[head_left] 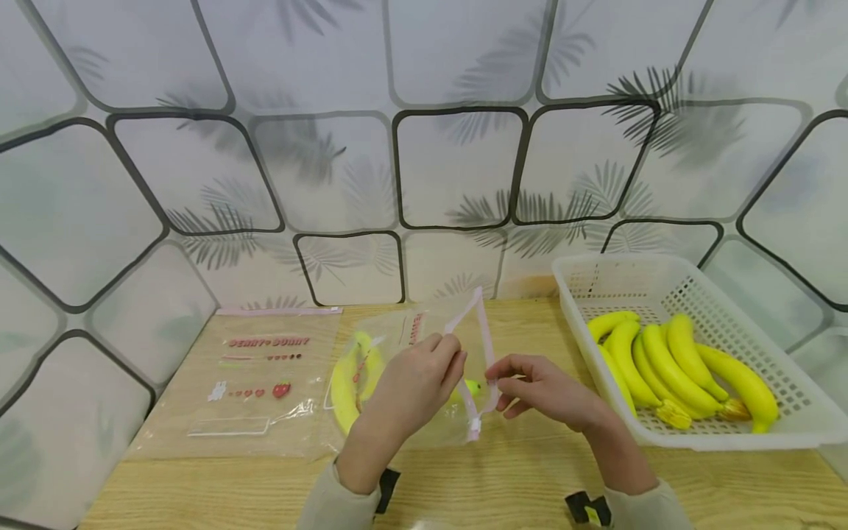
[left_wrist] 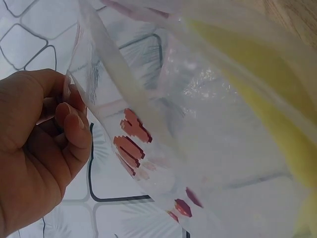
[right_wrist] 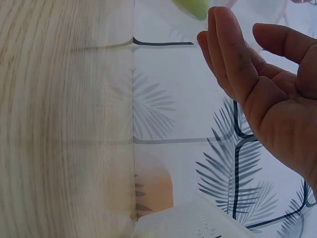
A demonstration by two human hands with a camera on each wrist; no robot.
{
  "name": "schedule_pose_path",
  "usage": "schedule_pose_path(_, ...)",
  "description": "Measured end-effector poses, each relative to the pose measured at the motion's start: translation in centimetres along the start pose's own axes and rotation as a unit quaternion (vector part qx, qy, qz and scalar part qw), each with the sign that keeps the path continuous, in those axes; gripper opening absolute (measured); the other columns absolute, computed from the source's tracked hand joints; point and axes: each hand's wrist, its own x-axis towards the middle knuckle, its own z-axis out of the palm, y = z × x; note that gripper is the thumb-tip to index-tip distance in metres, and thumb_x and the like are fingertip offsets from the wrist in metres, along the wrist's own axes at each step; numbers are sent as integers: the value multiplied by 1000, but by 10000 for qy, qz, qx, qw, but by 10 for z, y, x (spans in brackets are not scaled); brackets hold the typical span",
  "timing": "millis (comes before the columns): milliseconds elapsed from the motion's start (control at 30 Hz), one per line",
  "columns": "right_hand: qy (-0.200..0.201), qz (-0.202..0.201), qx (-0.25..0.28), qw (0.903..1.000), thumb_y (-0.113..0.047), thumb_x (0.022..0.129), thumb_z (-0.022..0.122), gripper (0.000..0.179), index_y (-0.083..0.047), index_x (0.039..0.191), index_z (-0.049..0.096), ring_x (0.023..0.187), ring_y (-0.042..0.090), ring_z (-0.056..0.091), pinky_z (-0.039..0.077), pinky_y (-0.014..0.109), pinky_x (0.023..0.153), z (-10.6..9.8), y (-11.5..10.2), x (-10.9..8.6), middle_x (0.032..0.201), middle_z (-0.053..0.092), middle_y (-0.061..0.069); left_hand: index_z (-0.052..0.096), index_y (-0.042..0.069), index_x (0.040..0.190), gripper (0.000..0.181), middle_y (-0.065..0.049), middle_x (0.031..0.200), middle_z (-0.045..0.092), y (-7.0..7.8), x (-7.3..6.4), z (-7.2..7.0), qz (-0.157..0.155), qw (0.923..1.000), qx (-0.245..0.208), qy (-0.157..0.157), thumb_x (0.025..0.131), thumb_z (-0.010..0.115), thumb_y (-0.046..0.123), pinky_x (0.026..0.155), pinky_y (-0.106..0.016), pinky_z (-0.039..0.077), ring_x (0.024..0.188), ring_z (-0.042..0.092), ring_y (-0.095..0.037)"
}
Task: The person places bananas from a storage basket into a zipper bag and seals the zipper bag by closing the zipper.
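Observation:
A clear zip bag [head_left: 424,434] with a pink zip edge lies in the middle of the table, its mouth gaping to the right. Bananas [head_left: 346,386] show inside it, and a yellow-green tip [head_left: 473,386] is near the mouth. My left hand [head_left: 417,379] pinches the bag's edge between thumb and fingers; the left wrist view shows the raised film [left_wrist: 129,89] with red print. Beside the mouth is my right hand [head_left: 539,386], fingertips right at the pink edge. In the right wrist view its fingers [right_wrist: 233,49] extend loosely, thumb apart.
A white perforated basket [head_left: 702,440] holding several bananas [head_left: 669,368] stands on the right. Another printed clear bag [head_left: 232,408] lies flat on the left of the wooden table [head_left: 218,489]. A patterned covering [head_left: 457,169] rises behind the table.

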Motion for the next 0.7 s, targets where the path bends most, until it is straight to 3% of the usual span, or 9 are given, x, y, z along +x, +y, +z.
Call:
schedule_pose_path(367,74,37,-165,9998,-18,103,53,32,8,122,57,86,24,64,59,37,76,2,2,1,104,59,16,57,10,83,14,4,65,49,-1,-1,-1,-2,10000,11,33,93,67,9,48,-17,36,53,42,-6)
schedule_pose_path(533,184,16,-85,9998,-19,104,52,38,10,128,52,88,25,63,59,37,77,2,1,2,109,60,17,58,9,85,12,3,66,50,-3,-1,-5,-39,9999,-50,160,93,67,9,48,-17,36,53,43,-7)
schedule_pose_path(700,482,-199,151,9985,-16,103,53,45,14,135,44,92,24,64,59,37,79,6,-4,4,115,59,20,59,7,86,11,3,68,51,-11,-1,-15,-277,9987,-191,388,92,67,8,49,-19,39,55,43,-8)
